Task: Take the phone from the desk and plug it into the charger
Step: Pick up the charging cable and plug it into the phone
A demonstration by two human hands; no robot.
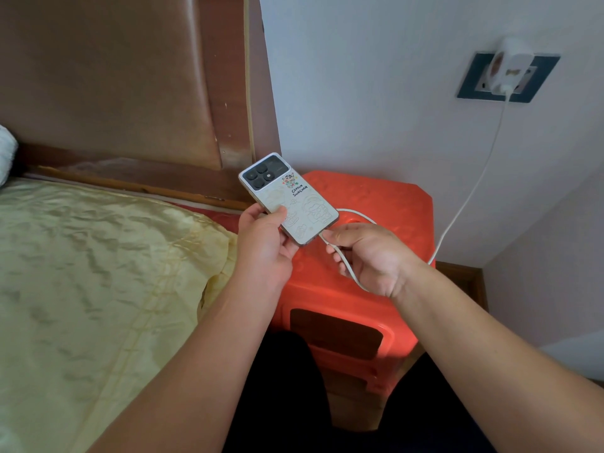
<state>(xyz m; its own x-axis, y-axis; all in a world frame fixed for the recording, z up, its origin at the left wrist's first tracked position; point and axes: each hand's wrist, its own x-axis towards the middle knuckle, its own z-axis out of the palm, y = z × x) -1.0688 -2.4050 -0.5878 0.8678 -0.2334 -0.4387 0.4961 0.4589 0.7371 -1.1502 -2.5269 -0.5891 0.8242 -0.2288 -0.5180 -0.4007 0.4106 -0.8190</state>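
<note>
A white phone (287, 197) with cartoon drawings on its case is held back-side up above a red plastic stool (402, 204). My left hand (264, 240) grips its lower left edge. My right hand (369, 253) pinches the end of a white charger cable (470, 191) right at the phone's bottom edge; the plug tip is hidden by my fingers. The cable loops over the stool and runs up the wall to a white charger (508, 65) plugged into a dark wall socket (474, 76).
A bed with a pale yellow-green cover (98, 273) lies on the left, with a brown padded headboard (114, 76) behind it. The red stool stands in the corner between bed and white wall. My dark-clothed legs fill the bottom centre.
</note>
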